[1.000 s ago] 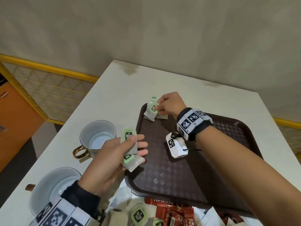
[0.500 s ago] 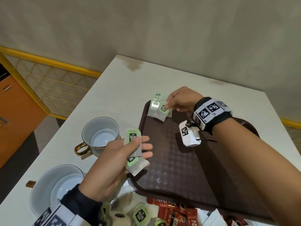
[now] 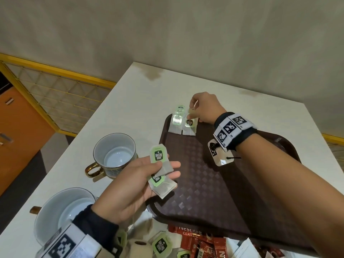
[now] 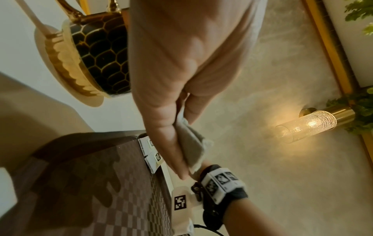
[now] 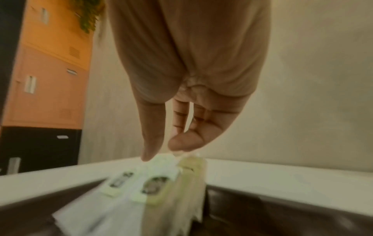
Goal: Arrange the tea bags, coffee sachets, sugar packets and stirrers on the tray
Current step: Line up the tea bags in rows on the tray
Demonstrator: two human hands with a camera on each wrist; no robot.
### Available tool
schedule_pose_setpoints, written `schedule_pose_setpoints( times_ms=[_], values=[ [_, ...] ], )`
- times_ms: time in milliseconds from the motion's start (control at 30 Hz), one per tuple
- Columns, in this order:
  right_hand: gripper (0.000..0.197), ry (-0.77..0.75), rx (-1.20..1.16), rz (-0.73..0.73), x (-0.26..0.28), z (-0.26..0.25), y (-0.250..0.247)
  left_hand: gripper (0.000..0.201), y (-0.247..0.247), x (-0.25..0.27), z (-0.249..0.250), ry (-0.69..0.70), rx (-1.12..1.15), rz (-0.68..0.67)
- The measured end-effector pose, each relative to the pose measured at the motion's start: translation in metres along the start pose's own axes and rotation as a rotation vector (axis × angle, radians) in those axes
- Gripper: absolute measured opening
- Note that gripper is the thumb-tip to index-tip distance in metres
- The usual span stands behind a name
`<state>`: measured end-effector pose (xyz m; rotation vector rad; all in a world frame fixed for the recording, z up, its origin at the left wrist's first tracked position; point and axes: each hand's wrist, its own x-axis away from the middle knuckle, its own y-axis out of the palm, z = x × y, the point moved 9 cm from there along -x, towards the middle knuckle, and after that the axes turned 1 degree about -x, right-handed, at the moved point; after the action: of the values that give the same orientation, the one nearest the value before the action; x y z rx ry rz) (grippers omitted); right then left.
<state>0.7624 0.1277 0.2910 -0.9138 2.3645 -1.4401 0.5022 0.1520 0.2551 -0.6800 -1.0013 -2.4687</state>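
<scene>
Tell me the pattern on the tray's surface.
The tray is dark brown with a checkered diamond pattern, clearest in the head view.

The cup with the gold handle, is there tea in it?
No, the cup is empty, showing only its pale bare inside as it stands on the table beside the tray.

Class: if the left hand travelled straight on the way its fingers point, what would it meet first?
Probably the dark brown chequered plastic tray: the left hand, gripping green-tagged paper tea bags, points across its near-left edge; height is unclear.
</scene>
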Motion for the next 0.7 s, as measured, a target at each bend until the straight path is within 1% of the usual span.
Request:
schedule_pose_setpoints(
  times_ms=[33, 67, 100, 133, 200, 233, 267, 300, 367, 467, 533, 600, 700],
  values=[
    [0.031, -0.037, -0.040, 0.017, 0.008, -0.010, -0.005, 0.028, 0.003, 0.000, 0.001, 0.008, -0.011, -0.014],
    [0.031, -0.067, -0.130, -0.003, 0.019, -0.021, -0.006, 0.028, 0.005, -0.001, 0.003, 0.016, -0.026, -0.026],
    [0.030, -0.090, -0.235, -0.070, 0.032, -0.033, -0.004, 0.027, 0.007, -0.001, 0.003, 0.023, -0.040, -0.034],
    [0.029, -0.113, -0.319, -0.179, 0.047, -0.046, 0.001, 0.027, 0.008, -0.002, 0.004, 0.029, -0.049, -0.036],
    [0.026, -0.162, -0.376, -0.419, 0.078, -0.067, 0.016, 0.026, 0.010, -0.004, 0.002, 0.025, -0.051, -0.040],
    [0.023, -0.189, -0.364, -0.499, 0.091, -0.073, 0.023, 0.026, 0.012, -0.005, 0.001, 0.016, -0.043, -0.046],
    [0.021, -0.213, -0.354, -0.543, 0.100, -0.077, 0.028, 0.027, 0.014, -0.005, 0.000, 0.005, -0.032, -0.054],
    [0.020, -0.230, -0.355, -0.560, 0.106, -0.078, 0.032, 0.027, 0.016, -0.006, -0.001, -0.006, -0.020, -0.062],
    [0.017, -0.239, -0.387, -0.536, 0.110, -0.076, 0.033, 0.030, 0.018, -0.005, -0.001, -0.030, 0.005, -0.081],
    [0.008, -0.219, -0.402, -0.403, 0.107, -0.064, 0.009, 0.044, 0.018, -0.003, 0.003, -0.059, 0.072, -0.100],
    [0.005, -0.206, -0.404, -0.335, 0.109, -0.055, -0.013, 0.050, 0.015, -0.001, 0.009, -0.045, 0.099, -0.085],
    [0.006, -0.206, -0.405, -0.351, 0.116, -0.050, -0.025, 0.043, 0.011, -0.001, 0.014, -0.015, 0.034, -0.056],
    [0.012, -0.219, -0.460, -0.493, 0.133, -0.055, -0.020, 0.021, 0.011, -0.001, 0.018, 0.037, -0.153, -0.002]
  ],
)
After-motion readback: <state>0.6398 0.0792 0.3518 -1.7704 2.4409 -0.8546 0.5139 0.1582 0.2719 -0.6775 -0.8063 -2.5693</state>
